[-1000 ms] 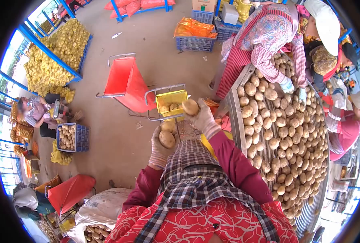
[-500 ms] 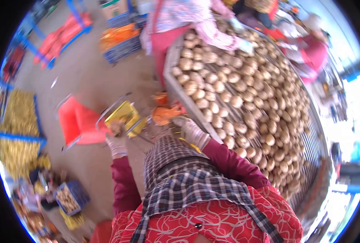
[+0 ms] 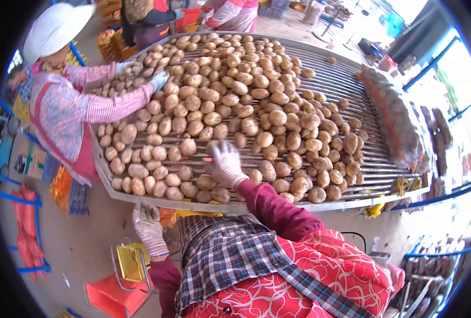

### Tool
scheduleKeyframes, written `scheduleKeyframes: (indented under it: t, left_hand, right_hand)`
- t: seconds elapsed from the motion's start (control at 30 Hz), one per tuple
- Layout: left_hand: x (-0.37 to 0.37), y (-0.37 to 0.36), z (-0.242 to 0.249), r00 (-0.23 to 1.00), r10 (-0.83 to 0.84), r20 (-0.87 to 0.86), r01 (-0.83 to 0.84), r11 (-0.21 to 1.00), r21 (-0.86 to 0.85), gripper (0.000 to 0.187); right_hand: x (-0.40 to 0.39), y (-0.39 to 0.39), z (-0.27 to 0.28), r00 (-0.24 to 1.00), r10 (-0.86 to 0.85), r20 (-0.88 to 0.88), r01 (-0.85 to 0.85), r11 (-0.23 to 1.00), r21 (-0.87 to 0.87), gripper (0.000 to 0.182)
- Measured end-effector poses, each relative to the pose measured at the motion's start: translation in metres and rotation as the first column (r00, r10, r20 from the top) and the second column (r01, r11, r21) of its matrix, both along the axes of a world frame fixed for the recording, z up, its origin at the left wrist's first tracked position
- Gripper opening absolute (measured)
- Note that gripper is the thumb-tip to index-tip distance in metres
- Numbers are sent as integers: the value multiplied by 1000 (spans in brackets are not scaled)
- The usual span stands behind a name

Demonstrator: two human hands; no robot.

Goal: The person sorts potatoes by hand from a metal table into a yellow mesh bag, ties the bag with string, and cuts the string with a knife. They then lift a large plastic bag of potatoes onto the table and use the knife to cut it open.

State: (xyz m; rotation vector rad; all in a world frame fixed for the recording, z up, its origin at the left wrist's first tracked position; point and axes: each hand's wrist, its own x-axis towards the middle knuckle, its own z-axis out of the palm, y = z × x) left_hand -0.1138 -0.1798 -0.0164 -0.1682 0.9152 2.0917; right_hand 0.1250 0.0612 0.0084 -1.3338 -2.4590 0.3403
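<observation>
My right hand [image 3: 226,163], in a pale knit glove, is over the potatoes [image 3: 278,117] on a slatted metal sorting table [image 3: 335,73]. Its fingers are stretched out, with potatoes close on either side and a small red piece beside them. No potato shows in its grasp. My left hand [image 3: 149,231], gloved too, hangs just outside the table's front rim with its fingers apart and nothing visible in them. Below it are a yellow basket [image 3: 131,263] and a red bin [image 3: 112,297] on metal frames. Near my apron, an orange bag [image 3: 168,217] is partly hidden.
A co-worker [image 3: 60,100] in a white hat reaches with both gloved hands into the potatoes at the table's left end. Other people stand at the far side. A full mesh sack [image 3: 392,114] lies on the right end. Blue crates [image 3: 78,197] stand at left.
My view has swung right toward the table. My right hand has moved from the table's edge out over the potatoes. My left hand, earlier at the yellow basket with a potato, is now by the rim.
</observation>
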Motion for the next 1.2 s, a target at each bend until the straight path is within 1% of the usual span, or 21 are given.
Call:
scheduleKeyframes:
  t: [0.03,0.1,0.17,0.23,0.3,0.37,0.43,0.47,0.5,0.57,0.63,0.7,0.73,0.83,0.9,0.93,0.97,1.03,1.1,1.17,1.2]
  left_hand:
    - [14,29,5,987,-129,-95,121,989,-88,42]
    - [60,72,42,904,-327,-275,306,945,-116,41]
    - [101,105,68,764,-456,-456,373,889,-265,38]
    - [133,134,86,600,-568,-563,485,818,-309,28]
    - [162,160,85,277,-686,-673,633,657,-409,24]
    - [209,192,105,-214,-461,-862,638,602,-480,30]
    - [264,221,107,-408,-130,-903,730,547,-409,37]
    - [292,232,106,-473,-3,-881,750,524,-404,39]
    - [317,241,104,-525,124,-842,765,501,-404,41]
    - [357,260,85,-596,244,-765,767,456,-452,40]
    - [373,274,75,-538,287,-792,816,414,-404,33]
    - [377,299,55,-693,204,-691,684,486,-543,25]
    - [371,309,26,-687,268,-675,691,527,-494,20]
    - [347,304,24,-787,290,-544,603,546,-581,21]
    - [319,291,38,-857,238,-457,507,545,-668,21]
    - [307,287,48,-871,226,-436,485,536,-691,22]
    - [299,287,51,-880,222,-420,471,531,-704,22]
    - [276,275,43,-903,236,-359,429,555,-712,23]
    - [254,265,44,-887,235,-399,455,598,-660,24]
    - [232,255,33,-922,168,-349,377,601,-705,25]
    - [222,252,29,-925,185,-331,369,641,-673,25]
  right_hand:
    - [-15,-5,-5,991,44,-124,-39,998,45,54]
    - [-13,2,12,877,196,-438,-351,885,-306,45]
    - [31,10,69,827,91,-555,-222,959,-173,38]
    - [99,41,92,855,26,-517,74,982,171,38]
    - [180,74,98,842,-165,-513,348,894,282,38]
    - [253,106,90,795,-336,-505,544,764,346,39]
    - [295,134,71,704,-392,-592,591,786,182,41]
    - [313,155,48,773,-420,-475,590,751,296,42]
    - [315,170,46,814,-350,-464,534,765,361,42]
    - [322,203,41,796,-553,-247,604,757,248,41]
    - [322,233,58,696,-718,1,717,695,58,46]
    - [306,233,87,707,-630,323,665,747,1,50]
    - [304,230,81,771,-592,235,608,794,5,50]
    - [292,205,83,787,-585,195,611,785,-108,48]
    - [284,180,70,811,-586,8,580,801,-148,53]
    - [280,166,52,804,-553,-218,528,833,-166,56]
    - [269,150,50,803,-512,-306,496,858,-135,61]
    - [246,127,58,801,-548,-242,485,830,-275,67]
    - [215,102,72,786,-585,-198,499,790,-356,85]
    - [199,76,39,812,-487,-322,442,873,-207,86]
    - [187,63,42,822,-475,-314,415,877,-242,86]
